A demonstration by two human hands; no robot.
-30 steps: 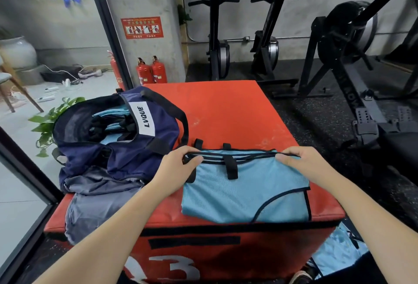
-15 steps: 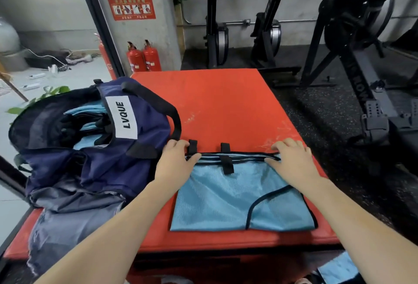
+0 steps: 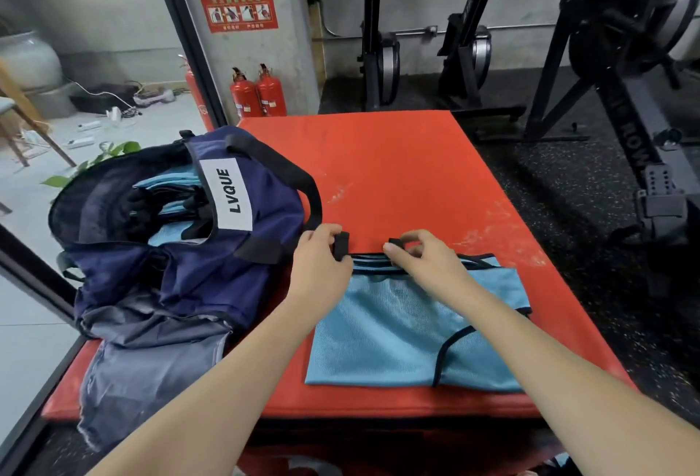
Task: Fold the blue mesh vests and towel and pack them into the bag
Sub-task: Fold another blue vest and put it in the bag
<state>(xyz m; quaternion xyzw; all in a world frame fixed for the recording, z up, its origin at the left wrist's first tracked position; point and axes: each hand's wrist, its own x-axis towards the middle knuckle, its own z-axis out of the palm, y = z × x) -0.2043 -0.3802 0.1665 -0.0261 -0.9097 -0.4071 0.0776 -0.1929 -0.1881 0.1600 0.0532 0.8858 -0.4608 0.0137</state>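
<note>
On the red worktop (image 3: 397, 172), near edge: folded blue mesh vest (image 3: 409, 331) lying flat, black-trimmed top edge facing away, lower edge sitting close to the front lip.
Change since a moment ago: right hand (image 3: 428, 259) shifting inward from the vest's right corner to the middle of the top edge; left hand (image 3: 322, 267) holding at the left corner.
Left fingers: pinching closed on the left black strap tab (image 3: 340, 245), lifting it clear of the trim.
Right fingers: closing on the right black strap tab (image 3: 396, 243), thumb and forefinger curled around it.
Meaning for the task: probably tucking or aligning the loose tabs before the next fold, so this vest looking partly folded and not yet packed.
Bag: navy bag (image 3: 182, 240) standing open just left of the vest, touching the left hand's side, already holding several folded blue pieces (image 3: 170, 187).
Towel: possibly the grey cloth (image 3: 151, 362) draping off the worktop's left front corner under the bag, unfolded; hard telling for certain.
Open room: bare red surface stretching beyond the vest for folding away from the body.
Edges to mind: right edge falling off just beyond the vest's right corner; front lip leaving little slack.
</note>
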